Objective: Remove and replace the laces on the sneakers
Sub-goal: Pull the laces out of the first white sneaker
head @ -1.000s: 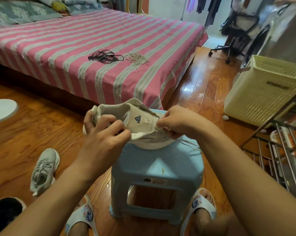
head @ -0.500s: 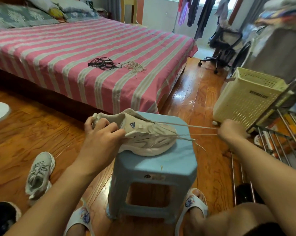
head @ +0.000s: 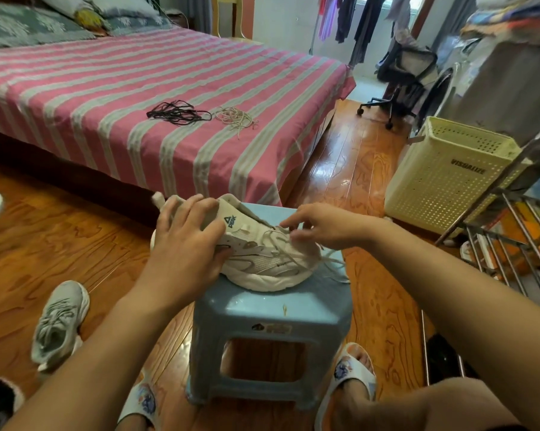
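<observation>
A beige sneaker (head: pixel 262 262) lies on a light blue plastic stool (head: pixel 272 309), toe to the right. My left hand (head: pixel 188 244) grips its heel and collar. My right hand (head: pixel 321 225) pinches the beige lace (head: pixel 278 241) at the eyelets over the tongue. Loose lace ends (head: pixel 334 265) trail off the toe onto the stool. A second, grey sneaker (head: pixel 60 321) lies on the floor at the left. On the bed lie a bundle of black laces (head: pixel 177 113) and a bundle of beige laces (head: pixel 234 118).
The pink striped bed (head: pixel 138 98) fills the back left. A cream laundry basket (head: pixel 449 172) and a metal rack (head: pixel 511 244) stand at the right. My feet in white slippers (head: pixel 349 374) flank the stool. An office chair (head: pixel 408 79) stands at the back.
My right hand pulled the lace far out to the right, then came back to the eyelets on the sneaker. My left hand kept hold of the heel.
</observation>
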